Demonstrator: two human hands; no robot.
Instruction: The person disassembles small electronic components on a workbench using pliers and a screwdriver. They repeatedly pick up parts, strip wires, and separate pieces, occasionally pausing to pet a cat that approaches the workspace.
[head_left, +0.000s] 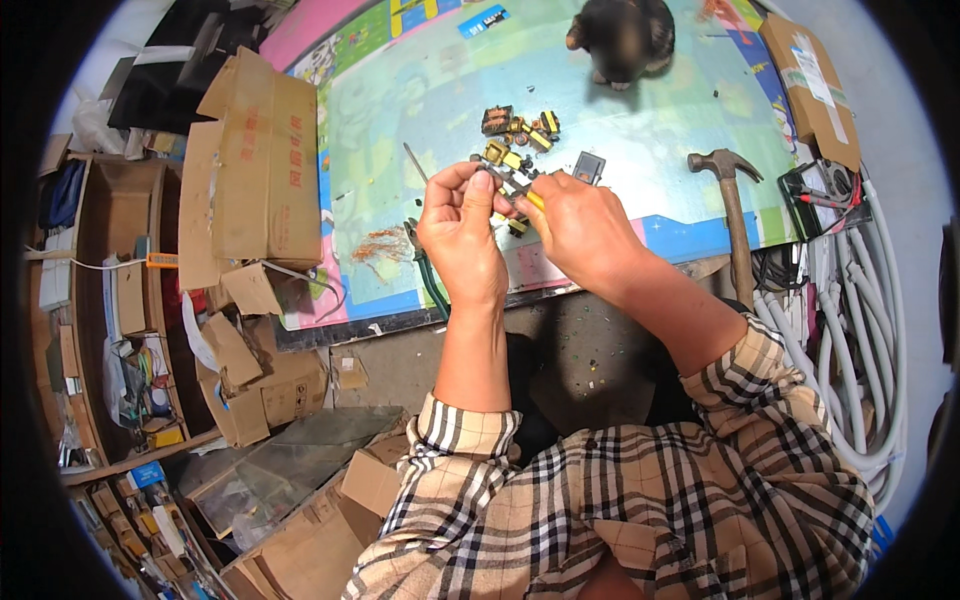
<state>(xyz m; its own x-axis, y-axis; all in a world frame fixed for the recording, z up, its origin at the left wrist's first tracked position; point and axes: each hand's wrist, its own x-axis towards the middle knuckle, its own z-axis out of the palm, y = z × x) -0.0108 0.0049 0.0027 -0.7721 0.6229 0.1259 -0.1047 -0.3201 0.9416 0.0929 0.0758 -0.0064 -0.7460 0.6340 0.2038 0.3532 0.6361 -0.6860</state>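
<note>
Above the table's near edge, my two hands meet. My left hand (464,232) is closed, its thumb and fingers pinching a small dark part (484,172) whose kind I cannot make out. My right hand (590,228) wraps round a yellow-handled tool (536,200); its working end lies against that part, mostly hidden by the fingers. Just beyond them sit several small transformers with yellow tape and copper windings (518,127), and a yellow coil (503,155). A small dark grey box (589,166) lies beside my right hand.
A claw hammer (733,200) lies at the right, near a meter with red leads (828,196). Left of my hands are green-handled pliers (428,268), a thin screwdriver (414,160) and loose copper wire (384,245). A dark furry animal (625,40) sits at the far side; a cardboard box (255,165) stands left.
</note>
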